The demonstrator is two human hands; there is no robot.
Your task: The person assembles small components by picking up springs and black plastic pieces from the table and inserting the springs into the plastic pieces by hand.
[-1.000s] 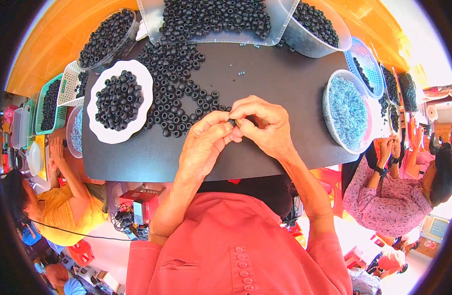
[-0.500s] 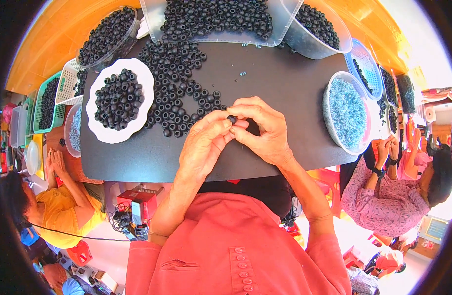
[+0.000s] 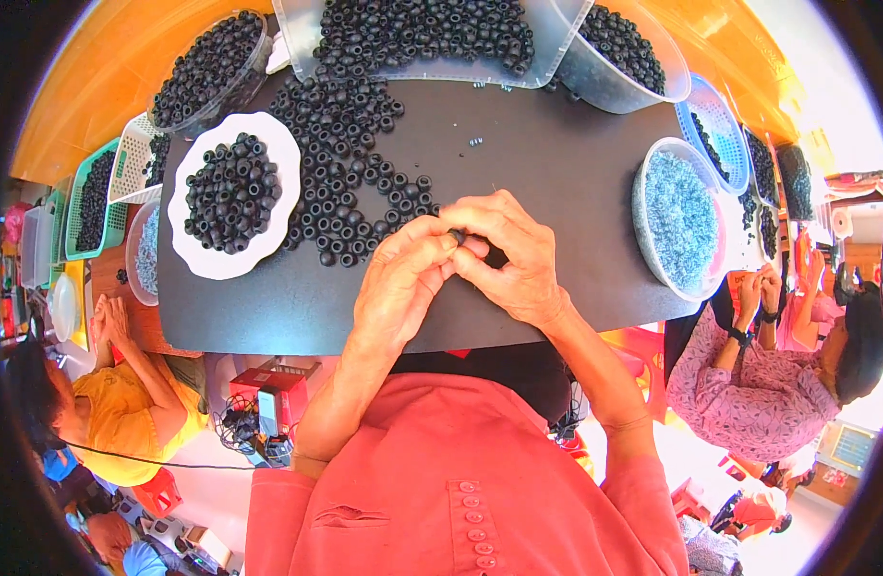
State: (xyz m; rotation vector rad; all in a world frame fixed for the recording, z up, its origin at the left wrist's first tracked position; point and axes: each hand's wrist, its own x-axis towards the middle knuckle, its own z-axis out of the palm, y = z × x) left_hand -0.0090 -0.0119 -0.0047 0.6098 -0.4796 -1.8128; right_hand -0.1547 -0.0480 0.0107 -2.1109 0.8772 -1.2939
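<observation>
Between my fingertips, over the near part of the dark table, is a small black bead. My left hand pinches it from one side, and my right hand meets it with thumb and forefinger from the other. The fingers partly cover the bead, so its hole is hard to make out. Just beyond my left hand, a spread of loose black beads reaches back to a clear bin. On the left, a white scalloped plate carries a heap of black beads.
Clear tubs of black beads stand at back left and back right. A round tub of pale blue small pieces sits at the right edge, beside a blue basket. People in yellow and patterned pink sit on either side.
My fingers have shifted slightly around the bead, with the right forefinger and thumb closing in on it. Both hands stay in nearly the same place.
</observation>
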